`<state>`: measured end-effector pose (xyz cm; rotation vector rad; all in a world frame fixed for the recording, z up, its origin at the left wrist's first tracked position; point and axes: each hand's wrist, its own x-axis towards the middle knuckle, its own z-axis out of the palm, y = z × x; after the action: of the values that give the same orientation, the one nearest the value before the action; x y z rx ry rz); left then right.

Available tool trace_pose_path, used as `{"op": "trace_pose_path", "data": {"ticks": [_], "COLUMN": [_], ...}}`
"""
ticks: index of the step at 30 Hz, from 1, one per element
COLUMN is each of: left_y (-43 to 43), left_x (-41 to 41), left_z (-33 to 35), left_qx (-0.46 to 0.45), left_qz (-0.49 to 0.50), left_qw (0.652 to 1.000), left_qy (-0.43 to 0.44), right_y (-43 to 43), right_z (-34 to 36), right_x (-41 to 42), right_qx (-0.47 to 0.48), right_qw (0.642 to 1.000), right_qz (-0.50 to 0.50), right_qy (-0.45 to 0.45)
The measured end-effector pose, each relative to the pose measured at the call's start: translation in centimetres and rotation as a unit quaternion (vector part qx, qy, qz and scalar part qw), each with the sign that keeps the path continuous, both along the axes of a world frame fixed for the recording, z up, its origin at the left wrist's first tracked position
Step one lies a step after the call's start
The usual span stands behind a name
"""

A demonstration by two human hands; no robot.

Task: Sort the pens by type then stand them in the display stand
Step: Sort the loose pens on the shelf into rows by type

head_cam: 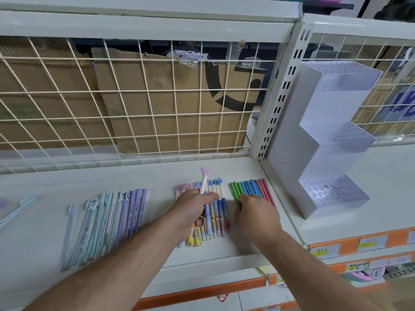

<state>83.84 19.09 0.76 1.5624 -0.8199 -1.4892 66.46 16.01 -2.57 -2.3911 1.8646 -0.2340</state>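
Three rows of pens lie on the white shelf (157, 173). At the left are pastel blue and purple pens (105, 225), in the middle coral-topped gradient pens (219, 212), at the right green, blue and red pens (251, 187). My left hand (190, 212) grips one coral-topped pen (204, 180), lifted with its purple tip up. My right hand (258, 212) rests on the green, blue and red pens, fingers curled over them. A clear stepped display stand (332, 135) with hole-grid tiers holds no pens, at the right.
A white wire grid (134, 97) backs the shelf, with cardboard boxes behind it. A slotted upright post (280, 97) divides the two shelf bays. Orange price strips (359, 243) run along the front edges. Another pastel item (13, 209) lies at the far left.
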Motion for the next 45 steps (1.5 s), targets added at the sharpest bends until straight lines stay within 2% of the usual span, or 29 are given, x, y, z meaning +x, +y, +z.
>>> {"op": "trace_pose_path", "data": {"ticks": [5,8,11,13,15,17,23,27,33,36,39,42,45], "left_y": [0.7,1.2,1.7,2.3,3.1,3.8,5.2,6.1,6.9,7.1,7.3,7.6,7.6], "left_x": [-0.2,-0.1,0.2,0.6,1.2,1.9,5.2,8.9,13.9,15.5,17.2,18.6,19.5], "left_z": [0.3,0.4,0.7,0.9,1.0,1.2,1.1,0.8,0.7,0.8,0.7,0.4,0.2], "left_qx": [0.005,0.005,0.005,0.001,-0.009,-0.018,-0.008,0.018,0.028,0.024,0.030,0.034,0.029], "left_qz": [0.015,0.022,0.043,0.053,0.046,0.031,0.028,0.076,0.108,0.104,0.084,0.039,0.003], "left_qw": [1.000,0.999,0.998,0.996,0.994,0.994,0.995,0.993,0.987,0.989,0.990,0.993,0.995], "left_qy": [0.017,0.032,0.052,0.078,0.098,0.102,0.100,0.091,0.115,0.107,0.113,0.107,0.090], "right_y": [0.8,1.7,2.8,3.4,4.1,4.6,5.9,7.0,7.6,7.8,7.9,8.0,7.9], "right_z": [0.5,1.5,2.7,3.4,3.9,4.3,4.1,3.6,2.5,1.9,1.1,0.4,0.1], "right_x": [0.1,0.8,2.2,3.4,4.5,5.7,9.7,13.0,16.6,17.4,17.8,18.3,18.5], "right_qx": [-0.025,-0.015,0.053,0.104,0.148,0.166,0.166,0.181,0.137,0.094,0.020,-0.017,-0.035], "right_qw": [0.999,0.990,0.951,0.918,0.892,0.880,0.887,0.886,0.926,0.959,0.994,1.000,0.999], "right_qz": [-0.019,-0.017,0.017,0.034,0.044,0.047,0.021,0.016,-0.033,-0.063,-0.039,-0.014,-0.007], "right_qy": [-0.026,-0.141,-0.305,-0.381,-0.426,-0.442,-0.431,-0.426,-0.351,-0.259,-0.098,-0.010,0.034]}}
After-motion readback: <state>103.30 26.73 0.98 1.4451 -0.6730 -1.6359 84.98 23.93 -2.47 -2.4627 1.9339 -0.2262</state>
